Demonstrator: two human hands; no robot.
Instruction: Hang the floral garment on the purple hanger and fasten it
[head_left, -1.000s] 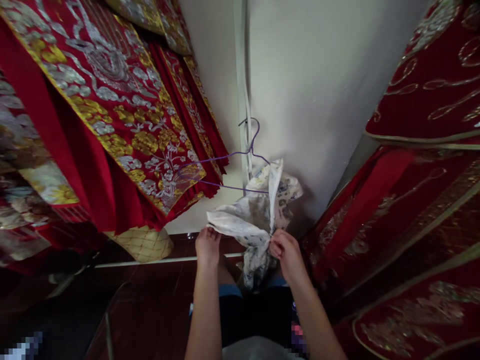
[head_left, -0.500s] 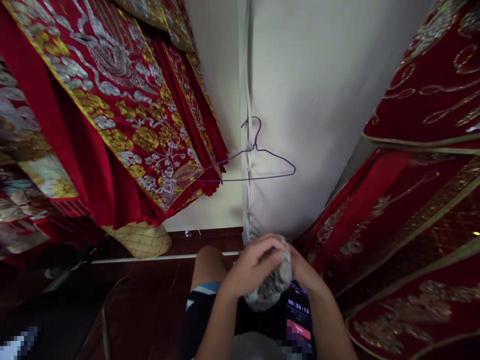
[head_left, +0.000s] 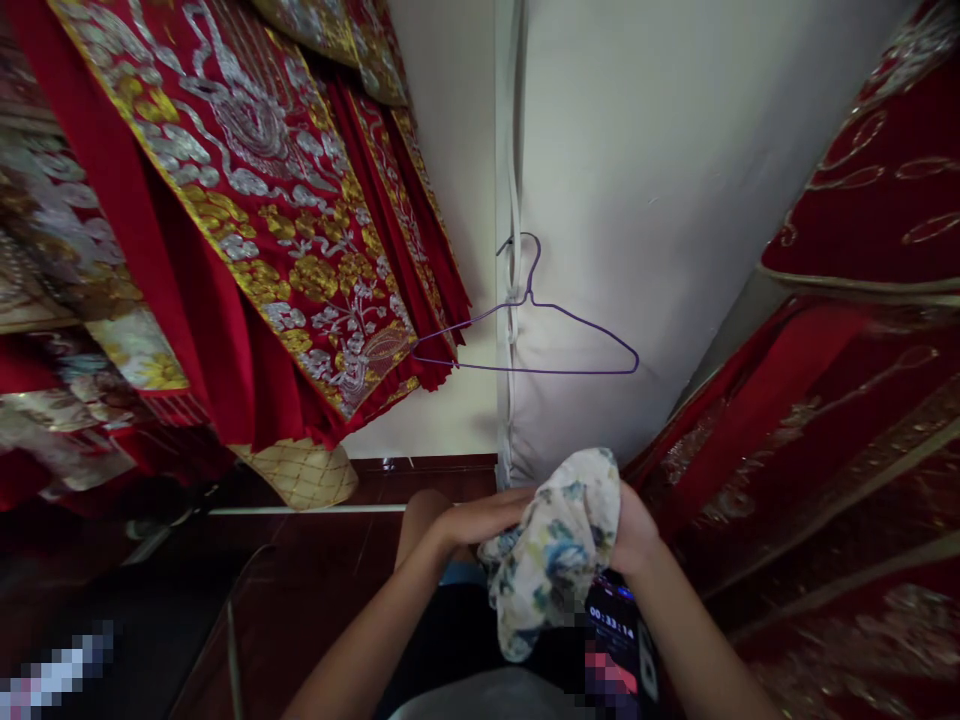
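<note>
A white cloth with blue and green flowers (head_left: 562, 550) is bunched above my lap, between my two hands. My left hand (head_left: 491, 515) reaches behind its left side, and the cloth covers most of the fingers as they hold it. On the opposite edge my right hand (head_left: 636, 530) is closed on the fabric, its fingertips hidden. Beneath the right wrist a phone (head_left: 611, 625) lies on my lap with a running timer on its screen. In front of me, a thin purple hanger (head_left: 529, 370) hangs bare, apart from both hands.
Red embroidered garments (head_left: 300, 230) with gold and silver patterns hang on the left. More red garments (head_left: 825, 400) hang close on my right. A pale wall (head_left: 637, 180) with a white cable (head_left: 516, 150) stands ahead. A dark surface (head_left: 112, 600) is at lower left.
The cloth has opened out from a tight bundle to a larger, looser shape. My left hand has gone from its front to behind it. The view has shifted slightly left.
</note>
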